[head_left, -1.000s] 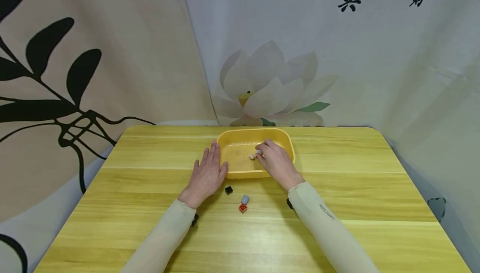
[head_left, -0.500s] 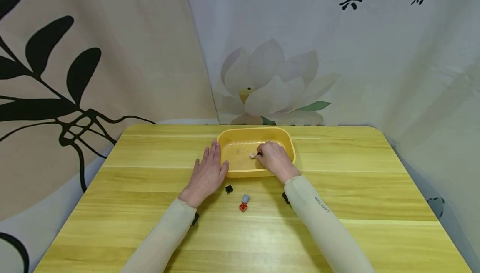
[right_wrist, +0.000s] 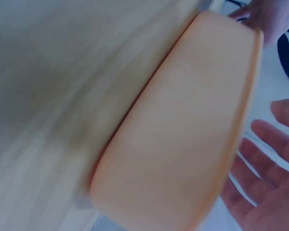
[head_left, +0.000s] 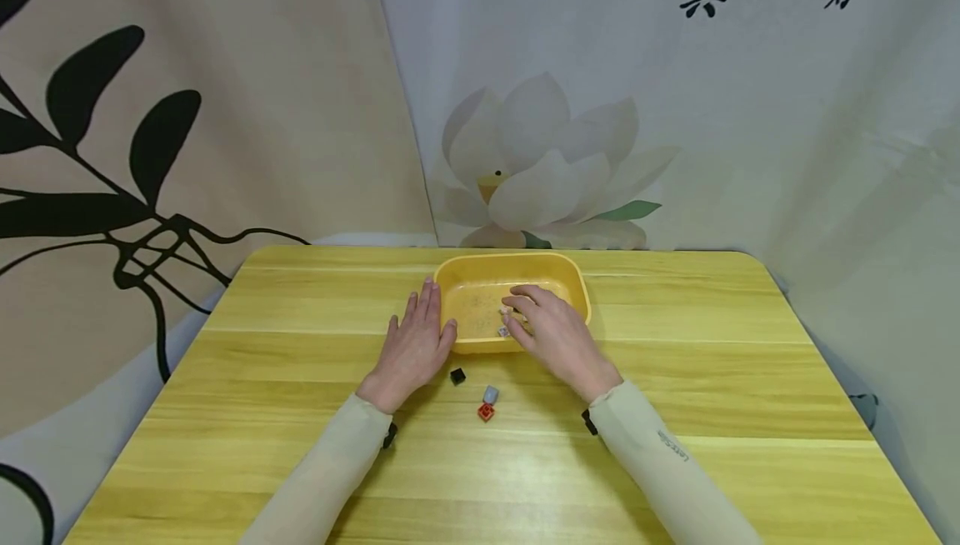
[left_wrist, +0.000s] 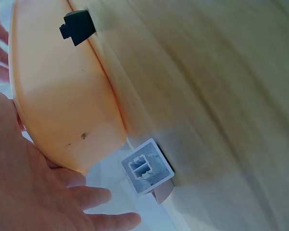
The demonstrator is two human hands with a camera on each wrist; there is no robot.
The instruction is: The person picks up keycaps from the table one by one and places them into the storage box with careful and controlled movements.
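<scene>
A shallow yellow tray stands at the back of the table. My left hand lies flat with straight fingers against its left end, thumb at the front corner. Over the tray's right half is my right hand, fingers apart and loosely bent. Just by its thumb and fingertips, small whitish pieces lie on the tray floor, partly hidden by the hand. In the left wrist view, a hollow-bottomed grey toy block sits near my left fingertips, with a pinkish piece beside it.
In front of the tray lie a black block, a light blue-grey block and a red block, the last two close together. A printed curtain hangs right behind the wooden table.
My right fingers, earlier drawn together over the tray around a small piece, have spread apart. Another whitish piece now shows on the tray floor near its front wall. The left hand stays put.
</scene>
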